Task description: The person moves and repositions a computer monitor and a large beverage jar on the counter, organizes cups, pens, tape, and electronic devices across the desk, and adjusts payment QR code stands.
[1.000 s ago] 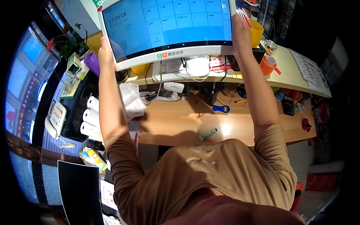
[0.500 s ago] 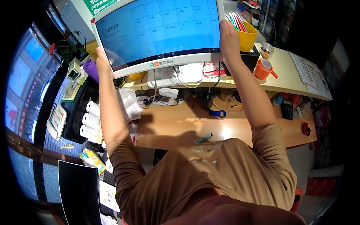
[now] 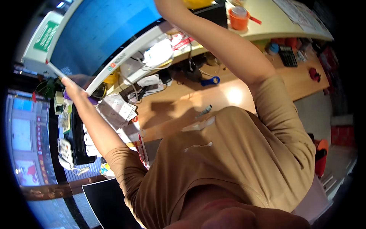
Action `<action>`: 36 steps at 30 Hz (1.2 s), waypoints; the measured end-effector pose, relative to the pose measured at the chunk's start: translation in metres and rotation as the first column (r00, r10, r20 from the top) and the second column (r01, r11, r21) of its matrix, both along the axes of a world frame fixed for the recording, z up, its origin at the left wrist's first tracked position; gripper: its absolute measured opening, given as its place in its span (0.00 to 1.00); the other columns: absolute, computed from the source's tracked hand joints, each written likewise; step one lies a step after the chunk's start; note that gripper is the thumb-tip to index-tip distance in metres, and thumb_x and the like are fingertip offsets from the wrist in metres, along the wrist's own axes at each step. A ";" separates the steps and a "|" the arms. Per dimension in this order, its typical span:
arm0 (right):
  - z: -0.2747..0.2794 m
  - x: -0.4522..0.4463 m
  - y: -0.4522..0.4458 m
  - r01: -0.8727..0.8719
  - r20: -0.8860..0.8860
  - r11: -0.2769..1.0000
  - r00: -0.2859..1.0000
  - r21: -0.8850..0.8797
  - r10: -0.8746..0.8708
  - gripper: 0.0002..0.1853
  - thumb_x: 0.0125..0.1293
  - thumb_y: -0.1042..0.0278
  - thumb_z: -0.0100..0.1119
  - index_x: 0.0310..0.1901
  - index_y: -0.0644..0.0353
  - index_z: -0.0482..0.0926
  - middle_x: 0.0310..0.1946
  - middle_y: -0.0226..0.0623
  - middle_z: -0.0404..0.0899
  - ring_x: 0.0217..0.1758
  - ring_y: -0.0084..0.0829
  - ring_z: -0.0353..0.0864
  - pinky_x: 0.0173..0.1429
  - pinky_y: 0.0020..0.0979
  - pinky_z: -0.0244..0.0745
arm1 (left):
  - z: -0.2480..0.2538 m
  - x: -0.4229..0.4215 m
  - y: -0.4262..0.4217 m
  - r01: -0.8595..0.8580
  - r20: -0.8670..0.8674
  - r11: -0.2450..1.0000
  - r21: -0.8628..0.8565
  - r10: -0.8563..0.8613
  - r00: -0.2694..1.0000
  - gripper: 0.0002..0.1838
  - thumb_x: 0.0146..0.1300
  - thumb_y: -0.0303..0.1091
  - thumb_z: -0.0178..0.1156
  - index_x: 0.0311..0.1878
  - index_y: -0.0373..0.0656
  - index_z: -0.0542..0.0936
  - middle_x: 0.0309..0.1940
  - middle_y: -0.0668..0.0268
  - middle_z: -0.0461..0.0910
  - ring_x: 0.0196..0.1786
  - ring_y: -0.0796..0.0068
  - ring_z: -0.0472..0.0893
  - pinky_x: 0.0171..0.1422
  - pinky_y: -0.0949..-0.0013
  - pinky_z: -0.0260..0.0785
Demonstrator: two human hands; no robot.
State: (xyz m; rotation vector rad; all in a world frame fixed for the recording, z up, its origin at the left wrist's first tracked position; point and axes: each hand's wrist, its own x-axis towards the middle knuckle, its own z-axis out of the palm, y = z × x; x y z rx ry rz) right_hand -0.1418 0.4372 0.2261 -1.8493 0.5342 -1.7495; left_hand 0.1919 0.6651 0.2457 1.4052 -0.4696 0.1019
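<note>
A large white-framed monitor (image 3: 103,34) with a blue screen is tilted at the upper left, its left side lower than its right. My left hand (image 3: 75,90) grips its lower left corner. My right hand is cut off by the top edge of the view; only the wrist and forearm (image 3: 228,49) show, beside the monitor's right side. Cables (image 3: 133,82) hang behind and below the monitor. On the wooden desk (image 3: 164,118) under it lie a small green tube (image 3: 204,111) and a blue bottle opener (image 3: 210,81).
Crumpled papers (image 3: 116,110) and paper rolls (image 3: 90,144) lie at the left, near a white telephone (image 3: 65,152). An orange cup (image 3: 238,20) stands on the raised counter (image 3: 263,28). A calculator (image 3: 287,56) lies at the right, and a dark panel (image 3: 108,204) stands at the lower left.
The monitor has moved left and tilted, its left side dropping. My left hand has moved down and left with it. My right hand has gone up out of view. The camera view has also turned.
</note>
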 end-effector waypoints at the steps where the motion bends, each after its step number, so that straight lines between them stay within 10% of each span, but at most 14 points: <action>1: 0.002 -0.003 0.002 -0.012 -0.022 0.999 1.000 0.052 0.013 0.19 0.72 0.57 0.34 0.40 0.67 0.69 0.34 0.60 0.74 0.43 0.58 0.73 0.47 0.48 0.67 | 0.006 -0.014 0.000 0.025 -0.062 0.999 0.021 -0.024 0.998 0.35 0.67 0.62 0.40 0.53 0.33 0.70 0.48 0.51 0.75 0.47 0.58 0.78 0.47 0.59 0.75; 12: -0.002 -0.001 -0.003 0.009 0.025 1.000 1.000 0.030 -0.010 0.20 0.71 0.55 0.36 0.39 0.66 0.70 0.35 0.61 0.74 0.44 0.59 0.73 0.48 0.47 0.67 | 0.007 -0.028 0.002 0.083 -0.083 0.996 0.021 -0.081 0.993 0.33 0.66 0.61 0.39 0.45 0.34 0.73 0.41 0.51 0.78 0.42 0.54 0.80 0.46 0.51 0.75; 17: -0.011 0.004 -0.013 0.020 0.098 0.997 0.995 -0.069 -0.013 0.22 0.71 0.54 0.36 0.41 0.66 0.73 0.36 0.59 0.74 0.44 0.58 0.72 0.48 0.46 0.66 | -0.004 -0.002 0.000 0.078 0.024 0.996 -0.044 -0.077 0.997 0.31 0.69 0.59 0.39 0.37 0.37 0.77 0.30 0.60 0.79 0.34 0.65 0.79 0.41 0.63 0.73; 21: -0.001 -0.006 -0.001 -0.206 0.092 0.966 0.977 0.159 0.193 0.19 0.70 0.53 0.42 0.39 0.65 0.72 0.28 0.36 0.71 0.33 0.28 0.68 0.42 0.31 0.65 | -0.008 0.003 0.000 0.082 -0.019 0.995 -0.052 -0.083 0.996 0.33 0.67 0.61 0.41 0.34 0.36 0.78 0.29 0.63 0.79 0.33 0.69 0.79 0.40 0.66 0.72; 36: 0.002 -0.005 0.002 -0.176 0.072 0.952 0.984 0.250 0.163 0.22 0.72 0.52 0.38 0.43 0.66 0.73 0.36 0.42 0.75 0.40 0.32 0.73 0.46 0.32 0.66 | 0.005 -0.044 0.009 0.096 0.036 0.995 0.023 -0.096 0.995 0.36 0.70 0.59 0.36 0.48 0.31 0.77 0.40 0.60 0.80 0.43 0.69 0.79 0.50 0.69 0.71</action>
